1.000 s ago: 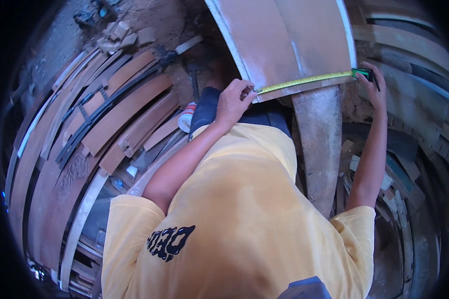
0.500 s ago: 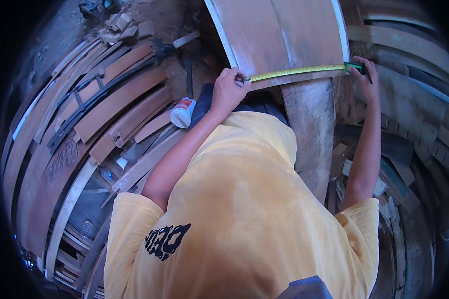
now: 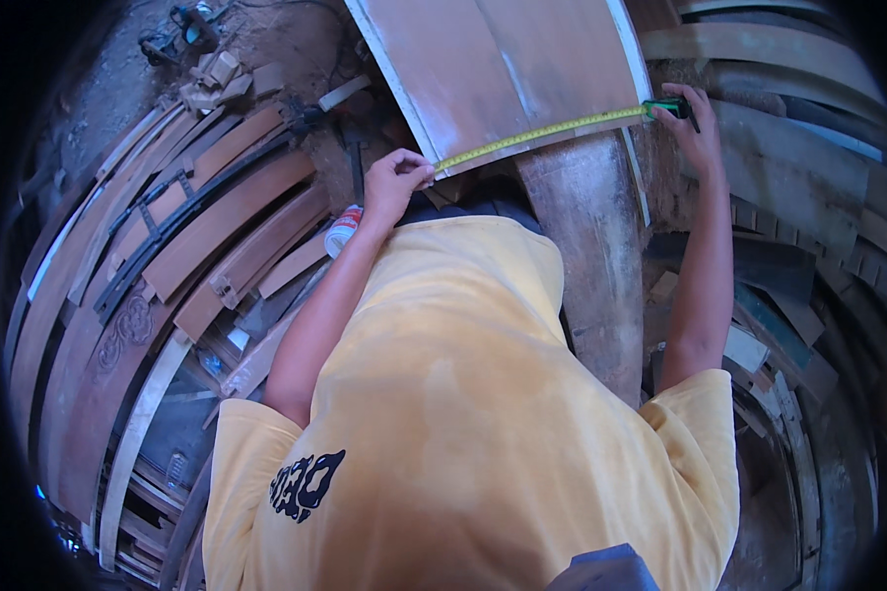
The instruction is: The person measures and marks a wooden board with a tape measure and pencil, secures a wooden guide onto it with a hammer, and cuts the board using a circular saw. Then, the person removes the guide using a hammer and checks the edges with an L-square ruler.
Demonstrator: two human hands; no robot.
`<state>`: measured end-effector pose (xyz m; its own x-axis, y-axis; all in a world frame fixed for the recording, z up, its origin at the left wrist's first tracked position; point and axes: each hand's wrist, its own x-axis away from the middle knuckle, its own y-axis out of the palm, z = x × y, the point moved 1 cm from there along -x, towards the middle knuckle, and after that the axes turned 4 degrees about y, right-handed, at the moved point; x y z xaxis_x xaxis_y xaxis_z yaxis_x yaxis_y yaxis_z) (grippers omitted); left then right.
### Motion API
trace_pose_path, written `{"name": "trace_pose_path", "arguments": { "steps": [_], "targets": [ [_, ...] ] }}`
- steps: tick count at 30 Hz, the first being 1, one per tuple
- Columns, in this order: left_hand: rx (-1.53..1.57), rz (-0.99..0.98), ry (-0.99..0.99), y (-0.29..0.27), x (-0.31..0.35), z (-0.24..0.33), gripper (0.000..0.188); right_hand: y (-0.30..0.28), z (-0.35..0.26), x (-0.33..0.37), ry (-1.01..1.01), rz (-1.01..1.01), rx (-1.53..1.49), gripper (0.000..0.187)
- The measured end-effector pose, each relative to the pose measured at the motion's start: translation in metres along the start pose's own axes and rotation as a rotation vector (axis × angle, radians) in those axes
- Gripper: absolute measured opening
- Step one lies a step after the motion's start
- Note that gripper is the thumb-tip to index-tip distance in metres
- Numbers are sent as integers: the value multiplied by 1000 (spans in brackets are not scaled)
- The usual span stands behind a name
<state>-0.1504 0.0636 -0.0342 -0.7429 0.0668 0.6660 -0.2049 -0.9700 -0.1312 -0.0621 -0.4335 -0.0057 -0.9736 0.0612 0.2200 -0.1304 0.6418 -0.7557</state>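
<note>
A yellow tape measure [image 3: 542,133] is stretched across the near end of a flat wooden panel [image 3: 463,69] with pale edge strips. My left hand [image 3: 394,185] pinches the tape's free end at the panel's near left corner. At the right edge, the fingers of my right hand [image 3: 698,128] are wrapped round the green and black tape case [image 3: 666,108]. The panel's near end lies over a broad worn plank [image 3: 591,236] that runs toward my body.
Long boards [image 3: 227,227] are piled at the left, with a carved one [image 3: 126,330] among them. A white and red tub [image 3: 343,231] stands beside my left forearm. Wood offcuts [image 3: 222,79] lie on the ground at the far left. More planks [image 3: 788,167] are stacked at the right.
The view has shifted, so panel and hands sit further left. The tape now slants up more toward the right. A narrow pale strip shows below the panel's right corner. Both hands keep their hold.
</note>
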Motion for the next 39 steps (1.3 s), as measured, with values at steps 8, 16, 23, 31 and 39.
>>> {"name": "trace_pose_path", "arguments": {
  "steps": [8,16,23,31,39],
  "targets": [
    [-211,165,89,18,12,11,11,0,18,4,-109,75,-5,49],
    [-137,169,63,18,11,14,11,2,27,9,-104,129,-4,49],
    [-97,127,67,12,7,13,11,1,17,8,-51,124,10,47],
    [-81,121,36,13,5,14,11,1,19,10,-29,133,-3,47],
    [-108,-27,27,2,-6,16,10,2,18,9,15,137,32,46]
  ]
}}
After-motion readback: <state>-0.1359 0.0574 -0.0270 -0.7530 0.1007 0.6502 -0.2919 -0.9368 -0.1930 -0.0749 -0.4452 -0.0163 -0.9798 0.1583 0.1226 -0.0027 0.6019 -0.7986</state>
